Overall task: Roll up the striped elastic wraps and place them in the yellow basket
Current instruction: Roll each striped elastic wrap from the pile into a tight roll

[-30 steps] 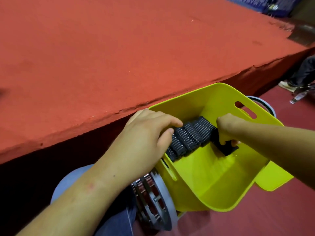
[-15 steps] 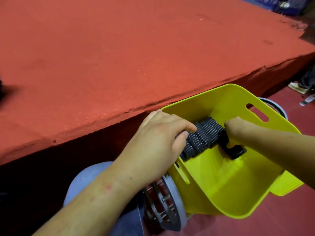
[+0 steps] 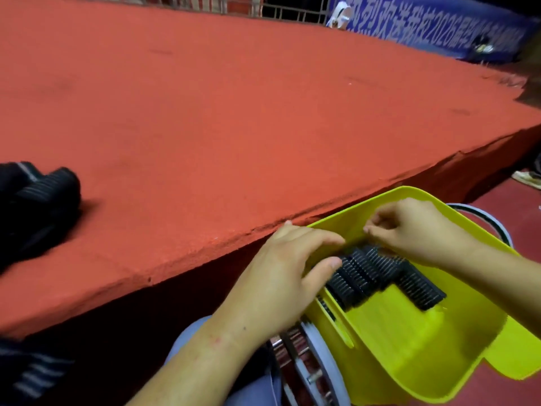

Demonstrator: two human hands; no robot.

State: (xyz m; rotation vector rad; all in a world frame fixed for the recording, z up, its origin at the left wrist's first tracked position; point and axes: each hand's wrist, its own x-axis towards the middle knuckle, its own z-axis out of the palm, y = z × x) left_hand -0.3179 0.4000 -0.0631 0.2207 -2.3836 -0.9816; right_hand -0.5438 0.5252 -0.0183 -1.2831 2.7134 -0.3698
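Grips one end of the rolled striped elastic wraps (image 3: 369,273) with the left hand (image 3: 281,276), fingers over, thumb under, inside the tilted yellow basket (image 3: 409,361) beside the red bench (image 3: 234,127). Holds the right hand (image 3: 415,230) just above them, fingers curled, nothing seen within. Shows more dark wraps (image 3: 44,197) on the bench, far left.
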